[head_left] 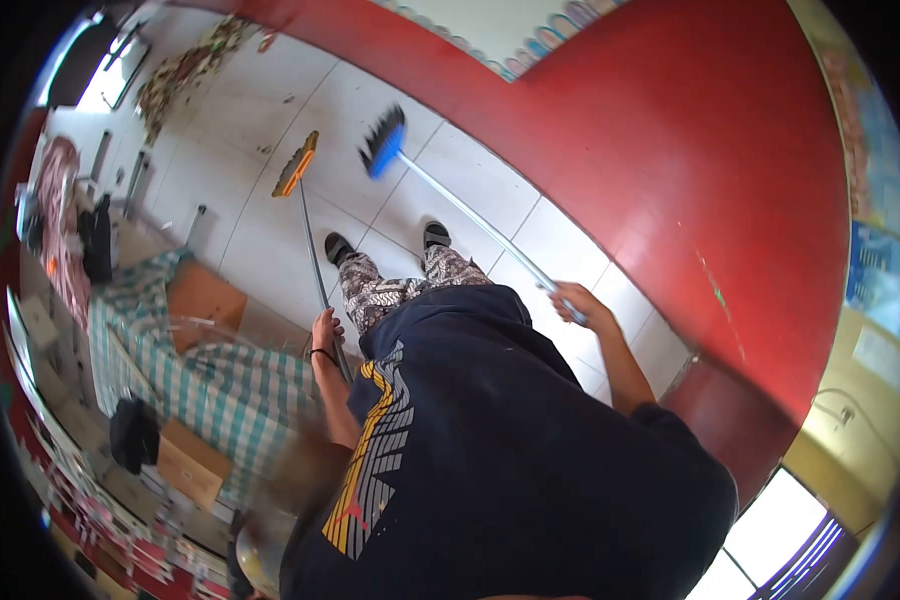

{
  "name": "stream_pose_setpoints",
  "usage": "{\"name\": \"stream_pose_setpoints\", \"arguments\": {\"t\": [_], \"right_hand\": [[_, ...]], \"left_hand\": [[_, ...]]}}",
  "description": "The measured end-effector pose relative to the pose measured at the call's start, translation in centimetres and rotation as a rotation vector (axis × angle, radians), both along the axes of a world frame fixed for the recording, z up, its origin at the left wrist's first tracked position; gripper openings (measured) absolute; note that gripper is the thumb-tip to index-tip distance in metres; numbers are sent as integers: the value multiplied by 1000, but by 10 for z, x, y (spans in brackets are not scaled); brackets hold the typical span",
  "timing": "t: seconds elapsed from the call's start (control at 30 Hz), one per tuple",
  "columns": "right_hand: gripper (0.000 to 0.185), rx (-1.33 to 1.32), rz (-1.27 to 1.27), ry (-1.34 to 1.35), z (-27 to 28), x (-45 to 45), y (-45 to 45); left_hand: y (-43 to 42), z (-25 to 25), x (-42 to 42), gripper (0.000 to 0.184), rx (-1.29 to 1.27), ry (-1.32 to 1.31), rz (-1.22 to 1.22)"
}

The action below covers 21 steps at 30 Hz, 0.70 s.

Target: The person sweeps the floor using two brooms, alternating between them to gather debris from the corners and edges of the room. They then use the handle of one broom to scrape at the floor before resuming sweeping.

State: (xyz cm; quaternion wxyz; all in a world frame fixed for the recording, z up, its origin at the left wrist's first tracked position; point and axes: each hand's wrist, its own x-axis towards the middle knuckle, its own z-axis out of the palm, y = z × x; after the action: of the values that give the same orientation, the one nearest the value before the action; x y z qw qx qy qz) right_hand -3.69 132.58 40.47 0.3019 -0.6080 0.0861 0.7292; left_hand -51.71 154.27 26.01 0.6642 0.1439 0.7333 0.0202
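Observation:
My right hand (578,303) is closed round the pale handle of a blue broom (457,203). Its blue head with dark bristles is slightly blurred and sits over the white floor tiles near the red wall. On the other side, my left hand (327,328) grips the thin grey handle of an orange-headed broom (313,243). That head lies at the floor, left of the blue one, with its bristles facing left. My two feet in dark sandals (437,234) stand between the handles.
A heap of litter (192,75) lies on the floor at the upper left. The red wall (690,170) runs along the right. At left is a table with a green-and-white checked cloth (255,385), bearing cardboard boxes (192,462) and a black item.

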Motion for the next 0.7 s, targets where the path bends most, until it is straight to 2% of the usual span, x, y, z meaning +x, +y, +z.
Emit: {"name": "stream_pose_setpoints", "arguments": {"t": [0.07,0.13,0.17,0.2,0.27,0.33,0.4,0.43,0.47,0.5,0.53,0.6,0.63,0.67,0.7], "right_hand": [[28,-168,125,-210,49,35,-58],[25,-343,179,-264,77,64,-113],[17,-451,138,-279,86,75,-132],[17,-458,127,-280,82,88,-156],[15,-621,313,-373,45,117,-198],[16,-607,284,-388,8,139,-212],[11,-713,89,-238,-47,169,-224],[10,-726,66,-244,-80,179,-228],[9,-739,44,-251,-109,188,-230],[9,-664,138,-211,-129,196,-221],[10,-635,233,-285,-128,194,-197],[11,-761,450,-203,-171,209,-160],[12,-601,246,-307,-166,206,-140],[14,-330,18,-327,-158,200,-119],[15,-283,-135,-275,-162,197,-96]], "left_hand": [[-5,-7,29,15,-17,-14,15],[-11,-13,52,15,-18,-20,-34],[-11,-16,64,15,-10,-33,-56],[-12,-21,73,15,-15,-37,-66],[-16,-32,90,16,-57,-110,-89],[-24,-38,102,15,-44,-134,-77],[-32,-48,104,14,-73,-270,-49],[-33,-50,102,15,-69,-260,-129],[-34,-38,106,15,-58,-255,-98],[-29,-16,111,15,-92,-240,-80],[-25,3,114,15,-128,-224,-62],[-28,14,108,15,-74,-171,-67],[-30,14,102,15,-82,-205,20],[-24,12,98,15,-79,-245,101],[-25,17,94,15,-43,-258,131]]}}
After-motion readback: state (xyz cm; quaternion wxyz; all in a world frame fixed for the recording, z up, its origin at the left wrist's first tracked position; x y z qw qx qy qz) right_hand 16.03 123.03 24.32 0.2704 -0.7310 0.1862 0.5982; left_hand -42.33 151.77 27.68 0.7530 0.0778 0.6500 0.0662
